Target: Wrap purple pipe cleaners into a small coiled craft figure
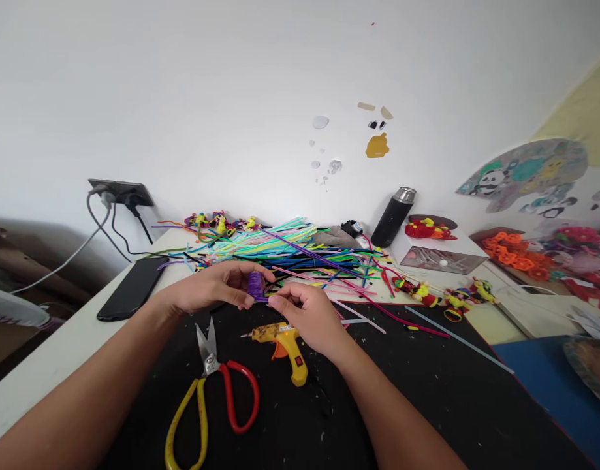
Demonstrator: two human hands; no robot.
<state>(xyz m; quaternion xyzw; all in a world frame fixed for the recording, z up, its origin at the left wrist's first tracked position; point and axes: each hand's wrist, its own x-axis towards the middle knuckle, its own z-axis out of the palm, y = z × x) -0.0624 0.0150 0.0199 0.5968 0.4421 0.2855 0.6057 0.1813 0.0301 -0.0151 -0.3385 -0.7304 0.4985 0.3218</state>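
A purple pipe cleaner [256,286], wound into a short coil, is held upright between the thumb and fingers of my left hand [226,285]. My right hand [304,313] pinches near the coil's lower end, where a short purple piece sticks out sideways. Just below my hands lies a yellow glue gun [280,339] with an orange trigger, its nozzle pointing left. Scissors [210,365] with one yellow and one red handle rest open on the black mat [290,437], to the left of the glue gun.
A large pile of coloured pipe cleaners [280,245] spreads behind my hands. A phone [130,290] lies left. At the right stand a black bottle [394,219] and a white box [441,258], with small colourful figures [456,301] nearby. Cables [114,228] hang from a wall socket.
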